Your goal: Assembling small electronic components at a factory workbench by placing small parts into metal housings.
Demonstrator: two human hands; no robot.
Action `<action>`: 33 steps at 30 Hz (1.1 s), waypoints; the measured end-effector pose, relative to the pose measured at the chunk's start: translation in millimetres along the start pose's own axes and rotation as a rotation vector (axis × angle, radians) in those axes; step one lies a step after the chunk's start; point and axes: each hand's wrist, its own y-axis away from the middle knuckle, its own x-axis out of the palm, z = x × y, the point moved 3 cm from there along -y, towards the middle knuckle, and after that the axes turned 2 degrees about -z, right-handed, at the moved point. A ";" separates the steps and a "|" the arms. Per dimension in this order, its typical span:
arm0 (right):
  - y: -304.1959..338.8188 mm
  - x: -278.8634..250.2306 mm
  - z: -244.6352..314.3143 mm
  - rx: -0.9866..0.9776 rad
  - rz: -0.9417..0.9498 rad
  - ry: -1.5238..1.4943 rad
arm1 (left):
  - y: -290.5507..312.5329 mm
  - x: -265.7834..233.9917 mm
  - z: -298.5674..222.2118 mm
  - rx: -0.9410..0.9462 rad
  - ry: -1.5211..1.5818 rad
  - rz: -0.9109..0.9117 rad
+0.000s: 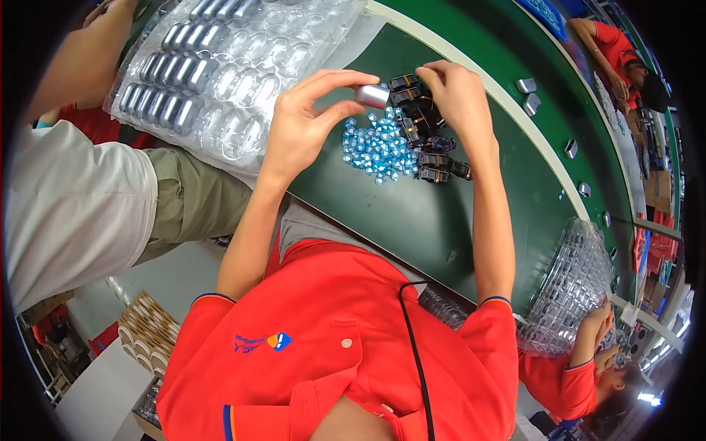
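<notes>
Between thumb and index finger of my left hand (303, 121) is a small silver casing (372, 96) with a rounded shape. My right hand (462, 103) bends over the far end of a group of black box-shaped parts (432, 167). Its fingers are closed, and whatever they may hold is hidden behind them. Below the casing lies a loose pile of small shiny blue-and-white pieces (376, 145), up against the black parts.
The pile and parts rest on a green worktable (353, 209). Clear plastic trays (243, 81), partly filled with silver casings, lie to the left beside a person in a white shirt (81, 202). Beyond a pale rail runs a green conveyor (548, 128). More clear trays (570, 275) stand at right.
</notes>
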 end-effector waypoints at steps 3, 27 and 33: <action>-6.6 14.4 13.2 -0.252 -0.002 0.153 | -0.8 -7.6 0.2 0.000 -0.012 -0.007; 32.6 -3.5 61.8 -0.178 -0.087 -0.703 | -9.2 -5.2 10.5 -0.271 0.310 -0.069; 38.6 -7.3 57.4 -0.192 -0.146 -0.598 | -13.6 4.3 6.6 -0.293 0.332 -0.053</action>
